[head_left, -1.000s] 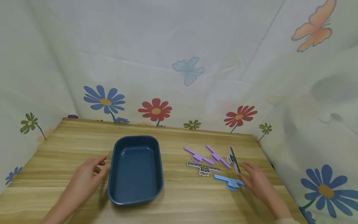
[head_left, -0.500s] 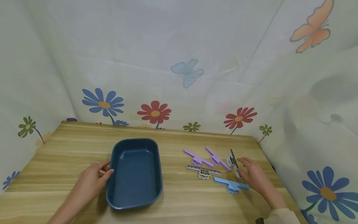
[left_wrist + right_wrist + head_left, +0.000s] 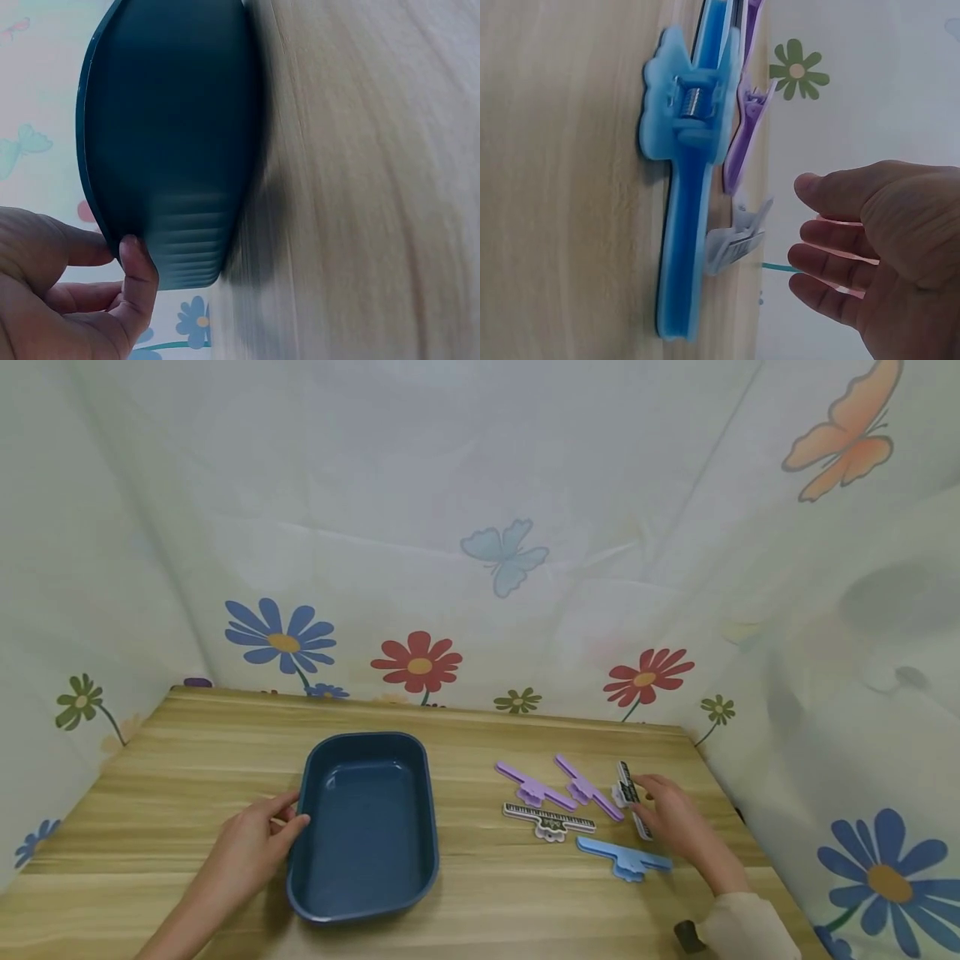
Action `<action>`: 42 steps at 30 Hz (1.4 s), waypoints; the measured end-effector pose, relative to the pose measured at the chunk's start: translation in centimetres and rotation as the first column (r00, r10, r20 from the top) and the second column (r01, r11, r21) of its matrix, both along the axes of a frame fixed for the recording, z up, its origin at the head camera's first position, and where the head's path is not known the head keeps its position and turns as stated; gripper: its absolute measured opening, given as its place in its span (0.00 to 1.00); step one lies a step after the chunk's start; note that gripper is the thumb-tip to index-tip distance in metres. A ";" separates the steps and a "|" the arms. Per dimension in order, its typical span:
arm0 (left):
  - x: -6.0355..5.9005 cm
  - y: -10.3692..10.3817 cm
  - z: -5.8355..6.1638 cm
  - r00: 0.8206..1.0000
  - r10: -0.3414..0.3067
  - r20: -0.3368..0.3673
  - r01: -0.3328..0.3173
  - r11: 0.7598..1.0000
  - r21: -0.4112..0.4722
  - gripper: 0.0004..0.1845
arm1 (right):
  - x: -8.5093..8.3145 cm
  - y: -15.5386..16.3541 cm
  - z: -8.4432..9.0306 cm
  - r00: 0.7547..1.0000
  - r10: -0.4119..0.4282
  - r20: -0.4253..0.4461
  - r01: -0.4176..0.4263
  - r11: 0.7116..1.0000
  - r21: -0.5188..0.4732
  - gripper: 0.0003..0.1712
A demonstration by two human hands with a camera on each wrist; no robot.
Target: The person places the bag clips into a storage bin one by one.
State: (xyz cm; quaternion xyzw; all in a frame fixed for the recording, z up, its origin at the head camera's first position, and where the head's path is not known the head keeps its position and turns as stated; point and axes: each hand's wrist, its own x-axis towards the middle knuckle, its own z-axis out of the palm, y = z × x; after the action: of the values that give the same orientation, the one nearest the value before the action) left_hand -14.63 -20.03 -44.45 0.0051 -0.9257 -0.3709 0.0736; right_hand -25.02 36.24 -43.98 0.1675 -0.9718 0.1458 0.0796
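Note:
A deep, dark blue rectangular tray (image 3: 360, 906) sits on the wooden table. My left hand (image 3: 251, 839) pinches its left rim; in the left wrist view, fingers and thumb of the left hand (image 3: 82, 292) lie on both sides of that rim. On the right, my right hand (image 3: 675, 814) reaches over a black-and-white clip (image 3: 624, 774), its thumb and fingers apart around it and partly covering it. The right wrist view shows the right hand (image 3: 885, 240) with relaxed, spread fingers beside the white end of that clip (image 3: 735, 244).
A light blue clip (image 3: 626, 857) lies just in front of the right hand. Further left are a piano-key patterned clip (image 3: 550, 820) and two purple clips (image 3: 536, 785). Flower-printed cloth (image 3: 420, 527) walls the table's back and sides.
My left hand has moved right onto the tray's rim and taken hold of it. My right hand has shifted slightly left and away from me, over the black-and-white clip.

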 end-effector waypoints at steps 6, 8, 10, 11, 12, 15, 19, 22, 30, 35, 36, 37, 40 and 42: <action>0.0 0.0 0.1 1.000 0.003 0.015 -0.003 1.000 0.003 0.25 | -1.1 0.1 -0.7 0.997 -0.024 0.068 0.025 1.000 -0.013 0.26; 0.0 0.0 0.1 1.000 0.005 0.022 -0.005 1.000 0.004 0.25 | -1.4 0.1 -0.9 0.997 -0.021 0.080 0.023 0.999 -0.023 0.26; -0.1 0.0 0.2 1.000 0.007 0.028 -0.007 1.000 0.006 0.26 | -1.6 0.1 -1.1 0.996 -0.014 0.092 0.017 0.999 -0.029 0.27; -0.1 0.0 0.2 1.000 0.007 0.030 -0.007 1.000 0.004 0.26 | -1.6 0.0 -1.1 0.995 -0.012 0.099 0.015 0.999 -0.033 0.27; -0.1 0.0 0.2 0.999 0.007 0.031 -0.007 1.000 0.004 0.26 | -1.7 0.0 -1.2 0.995 -0.009 0.104 0.012 0.999 -0.034 0.28; -0.2 0.1 0.2 0.999 0.006 0.033 -0.006 1.000 0.006 0.26 | -1.9 -0.1 -1.4 0.994 0.008 0.113 -0.004 0.999 -0.037 0.28; -0.1 0.1 0.1 0.999 0.004 0.040 -0.004 1.000 0.008 0.25 | -2.1 0.0 -1.7 0.993 0.038 0.112 -0.032 0.998 -0.050 0.27; -0.1 0.1 0.1 0.999 0.004 0.052 -0.005 1.000 0.011 0.26 | -2.3 0.0 -2.1 0.994 0.047 0.102 -0.041 0.998 -0.054 0.26; -0.1 0.2 0.4 0.996 0.010 0.083 -0.011 1.000 0.014 0.26 | -2.9 0.3 -2.7 0.996 0.044 0.082 -0.039 0.998 -0.053 0.24; -0.2 0.2 0.5 0.995 0.014 0.099 -0.015 1.000 0.017 0.27 | -3.1 0.5 -3.0 0.996 0.023 0.091 -0.017 0.997 -0.072 0.25; -0.3 0.2 0.5 0.995 0.015 0.102 -0.016 1.000 0.018 0.27 | -3.1 0.6 -3.0 0.996 0.016 0.092 -0.009 0.997 -0.073 0.25; -0.3 0.2 0.5 0.995 0.014 0.102 -0.016 1.000 0.018 0.27 | -3.1 0.6 -3.1 0.996 0.009 0.089 -0.002 0.997 -0.074 0.25; -0.2 0.2 0.4 0.995 0.014 0.095 -0.016 1.000 0.017 0.27 | -3.3 0.7 -3.4 0.997 -0.003 0.080 0.009 0.997 -0.076 0.25; -0.2 0.2 0.4 0.996 0.014 0.087 -0.016 1.000 0.016 0.26 | -3.4 0.8 -3.4 0.997 -0.004 0.071 0.009 0.997 -0.077 0.25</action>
State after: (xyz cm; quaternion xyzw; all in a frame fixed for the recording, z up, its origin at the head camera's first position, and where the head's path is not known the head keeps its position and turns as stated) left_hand -14.81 -19.80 -44.03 0.0289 -0.9249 -0.3774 0.0359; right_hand -28.38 37.01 -47.41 0.1557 -0.9681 0.1891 0.0520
